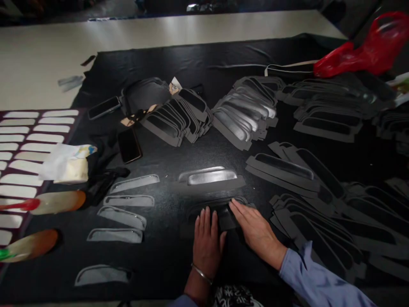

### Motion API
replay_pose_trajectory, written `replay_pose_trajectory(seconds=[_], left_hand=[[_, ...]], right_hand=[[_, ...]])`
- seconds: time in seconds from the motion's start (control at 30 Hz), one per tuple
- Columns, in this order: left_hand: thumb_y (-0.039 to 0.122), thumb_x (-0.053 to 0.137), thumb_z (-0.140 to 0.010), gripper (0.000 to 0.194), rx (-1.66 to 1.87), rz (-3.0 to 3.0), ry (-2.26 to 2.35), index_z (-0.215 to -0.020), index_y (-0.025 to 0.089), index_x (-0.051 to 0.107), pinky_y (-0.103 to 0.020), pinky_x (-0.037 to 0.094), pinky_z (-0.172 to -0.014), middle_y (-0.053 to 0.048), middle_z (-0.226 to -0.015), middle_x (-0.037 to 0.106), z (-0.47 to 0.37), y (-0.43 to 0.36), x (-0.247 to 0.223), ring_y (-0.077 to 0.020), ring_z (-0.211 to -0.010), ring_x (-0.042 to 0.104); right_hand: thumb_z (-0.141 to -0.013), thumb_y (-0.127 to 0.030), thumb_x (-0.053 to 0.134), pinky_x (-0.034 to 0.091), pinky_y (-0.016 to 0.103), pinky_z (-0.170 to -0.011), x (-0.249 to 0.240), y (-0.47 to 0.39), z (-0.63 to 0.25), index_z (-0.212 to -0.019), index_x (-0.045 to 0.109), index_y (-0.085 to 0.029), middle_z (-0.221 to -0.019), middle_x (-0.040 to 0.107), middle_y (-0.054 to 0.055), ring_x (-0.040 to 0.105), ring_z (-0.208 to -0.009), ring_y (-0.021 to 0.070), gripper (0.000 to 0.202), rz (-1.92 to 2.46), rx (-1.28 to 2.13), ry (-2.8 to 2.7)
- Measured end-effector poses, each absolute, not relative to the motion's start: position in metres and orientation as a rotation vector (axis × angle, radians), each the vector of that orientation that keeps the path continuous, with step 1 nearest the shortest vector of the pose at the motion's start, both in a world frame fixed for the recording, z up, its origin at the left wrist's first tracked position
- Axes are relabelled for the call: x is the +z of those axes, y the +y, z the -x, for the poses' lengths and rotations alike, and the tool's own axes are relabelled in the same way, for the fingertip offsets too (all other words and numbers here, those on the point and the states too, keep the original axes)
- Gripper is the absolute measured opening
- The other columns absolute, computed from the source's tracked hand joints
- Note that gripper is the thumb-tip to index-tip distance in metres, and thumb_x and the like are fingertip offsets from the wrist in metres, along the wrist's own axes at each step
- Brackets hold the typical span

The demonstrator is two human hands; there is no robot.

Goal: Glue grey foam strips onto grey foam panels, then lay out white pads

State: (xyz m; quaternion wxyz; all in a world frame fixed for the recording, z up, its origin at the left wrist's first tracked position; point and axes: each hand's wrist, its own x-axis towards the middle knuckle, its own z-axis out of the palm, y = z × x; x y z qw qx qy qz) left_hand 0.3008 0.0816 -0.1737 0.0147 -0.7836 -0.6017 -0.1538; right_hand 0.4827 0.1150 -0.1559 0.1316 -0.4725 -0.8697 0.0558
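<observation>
My left hand (207, 238) lies flat, fingers stretched out, its tips on the near part of a dark curved-edge piece (223, 209). My right hand (257, 228) is flat too, with its fingertips touching that piece toward its right end. Neither hand grips anything. The piece looks like black leather or sheet material; my fingers hide part of it. Just beyond it, two similar pieces with shiny centres (212, 177) overlap. To the left of my hands, several narrow grey pieces (123, 217) lie apart in a column.
Fanned stacks of dark pieces (319, 234) lie to the right, with another stack (175, 119) farther back. Two phones, one a dark phone (129, 145), rest at left. Two bottles, one with a red tip (60, 201), and a pale block (76, 170) are near the left edge. A red bag (367, 51) sits back right.
</observation>
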Motion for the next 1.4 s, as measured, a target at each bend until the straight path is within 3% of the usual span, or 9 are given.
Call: replay_pose_trajectory(seconds=[0.27, 0.4, 0.57, 0.77, 0.9, 1.07, 1.2, 1.27, 1.4], left_hand=[[0.036, 0.057, -0.079, 0.047, -0.538, 2.424, -1.879, -0.125, 0.030, 0.048, -0.050, 0.039, -0.097, -0.018, -0.137, 0.040, -0.306, 0.081, -0.180, -0.0317, -0.129, 0.034], [0.037, 0.059, -0.078, 0.048, -0.589, 2.406, -1.908, -0.124, 0.030, 0.048, -0.049, 0.038, -0.098, -0.016, -0.136, 0.042, -0.308, 0.080, -0.182, -0.0304, -0.128, 0.036], [0.036, 0.060, -0.077, 0.048, -0.641, 2.384, -1.894, -0.124, 0.029, 0.049, -0.049, 0.039, -0.098, -0.018, -0.134, 0.043, -0.308, 0.081, -0.181, -0.0312, -0.128, 0.036], [0.037, 0.059, -0.077, 0.044, -0.675, 2.406, -1.908, -0.119, 0.026, 0.053, -0.052, 0.040, -0.096, -0.019, -0.132, 0.045, -0.308, 0.081, -0.181, -0.0324, -0.127, 0.037], [0.036, 0.059, -0.077, 0.044, -0.700, 2.412, -1.922, -0.119, 0.025, 0.052, -0.054, 0.041, -0.096, -0.020, -0.133, 0.044, -0.309, 0.081, -0.179, -0.0333, -0.127, 0.037], [0.034, 0.055, -0.080, 0.057, -0.731, 2.455, -1.934, -0.132, 0.019, 0.037, -0.054, 0.039, -0.099, -0.020, -0.138, 0.039, -0.307, 0.078, -0.173, -0.0336, -0.131, 0.029], [0.027, 0.045, -0.085, 0.064, -0.826, 2.444, -1.947, -0.139, 0.006, 0.017, -0.049, 0.038, -0.103, -0.021, -0.139, 0.037, -0.303, 0.077, -0.172, -0.0274, -0.134, 0.025], [0.026, 0.042, -0.087, 0.063, -0.876, 2.427, -1.953, -0.139, 0.005, 0.014, -0.047, 0.038, -0.103, -0.020, -0.140, 0.037, -0.301, 0.075, -0.170, -0.0252, -0.134, 0.026], [0.021, 0.042, -0.087, 0.057, -0.908, 2.388, -1.869, -0.138, 0.007, 0.020, -0.044, 0.039, -0.102, -0.017, -0.138, 0.041, -0.296, 0.067, -0.162, -0.0230, -0.133, 0.027]], right_hand=[[-0.074, -0.004, 0.042, 0.043, 0.041, -0.087, -0.160, 0.118, -0.476, -0.124, 0.051, -0.009, -0.132, 0.049, 0.014, 0.052, -0.109, 0.0253, 0.051, 1.410, 0.051, -2.691], [-0.075, -0.003, 0.040, 0.041, 0.040, -0.086, -0.152, 0.117, -0.477, -0.124, 0.051, -0.012, -0.131, 0.051, 0.013, 0.051, -0.108, 0.0239, 0.051, 1.426, 0.070, -2.635], [-0.083, -0.007, 0.038, 0.041, 0.035, -0.082, -0.134, 0.147, -0.469, -0.118, 0.055, -0.013, -0.113, 0.062, 0.011, 0.052, -0.099, 0.0213, 0.040, 1.349, 0.204, -2.476], [-0.089, -0.014, 0.042, 0.038, 0.031, -0.070, -0.151, 0.198, -0.428, -0.121, 0.053, -0.017, -0.096, 0.063, 0.009, 0.051, -0.084, 0.0200, 0.035, 1.269, 0.045, -2.574], [-0.089, -0.016, 0.044, 0.037, 0.031, -0.067, -0.160, 0.204, -0.420, -0.123, 0.052, -0.020, -0.095, 0.061, 0.010, 0.050, -0.081, 0.0205, 0.035, 1.351, -0.015, -2.637], [-0.092, -0.021, 0.038, 0.042, 0.034, -0.074, -0.145, 0.190, -0.436, -0.122, 0.051, -0.013, -0.102, 0.060, 0.013, 0.051, -0.090, 0.0226, 0.033, 1.310, 0.107, -2.545], [-0.089, -0.040, 0.045, 0.038, 0.042, -0.092, -0.135, 0.160, -0.462, -0.129, 0.043, -0.011, -0.122, 0.053, 0.016, 0.046, -0.111, 0.0262, 0.050, 1.033, 0.291, -2.685], [-0.084, -0.044, 0.051, 0.034, 0.047, -0.097, -0.135, 0.149, -0.470, -0.133, 0.039, -0.011, -0.131, 0.046, 0.018, 0.040, -0.118, 0.0293, 0.059, 0.940, 0.313, -2.775], [-0.076, -0.033, 0.059, 0.033, 0.048, -0.098, -0.136, 0.143, -0.469, -0.129, 0.044, -0.013, -0.128, 0.045, 0.019, 0.039, -0.118, 0.0305, 0.058, 1.024, 0.390, -2.766]])
